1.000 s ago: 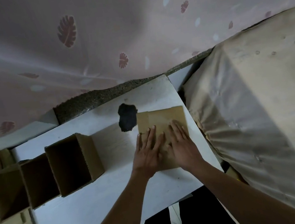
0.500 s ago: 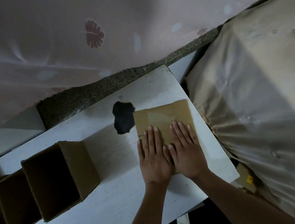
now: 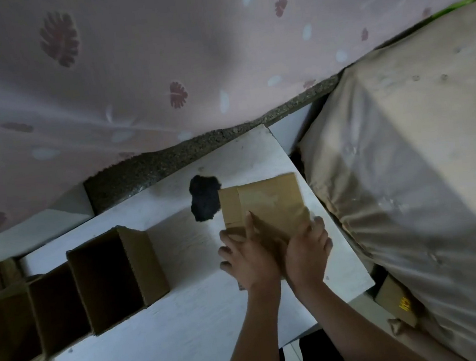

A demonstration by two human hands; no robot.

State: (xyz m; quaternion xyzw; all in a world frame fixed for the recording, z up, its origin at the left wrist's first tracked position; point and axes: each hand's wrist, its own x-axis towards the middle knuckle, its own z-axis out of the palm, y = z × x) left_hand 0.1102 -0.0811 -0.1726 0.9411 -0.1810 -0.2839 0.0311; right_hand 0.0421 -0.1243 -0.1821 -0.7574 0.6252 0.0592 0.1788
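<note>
A: Where is the flat cardboard piece [image 3: 269, 200]?

B: You have it on the right end of the white surface [image 3: 167, 348], near the far right corner. Both your hands are on its near end, and the rest of the sheet reaches away from you. I cannot tell whether the far edge rests on the surface or is raised.

A: And the grip?

B: Your left hand [image 3: 248, 261] grasps the near left corner. The thumb lies on top of the sheet and the fingers [image 3: 225, 236] curl at its left edge. Your right hand [image 3: 307, 251] grasps the near right corner, with its fingers [image 3: 318, 223] wrapped round the right edge. The two hands touch each other in the middle.

A: What lies close by?

B: A black lump [image 3: 204, 198] sits just beside the sheet's far left corner. To your left, well apart from the sheet, three open boxes [image 3: 116, 273] stand in a row, touching side by side, mouths up. A pink leaf-print curtain [image 3: 157, 70] hangs behind the surface. A cloth-covered bulk [image 3: 408, 159] stands along the right edge, with a small carton [image 3: 395, 302] tucked low beside it.
</note>
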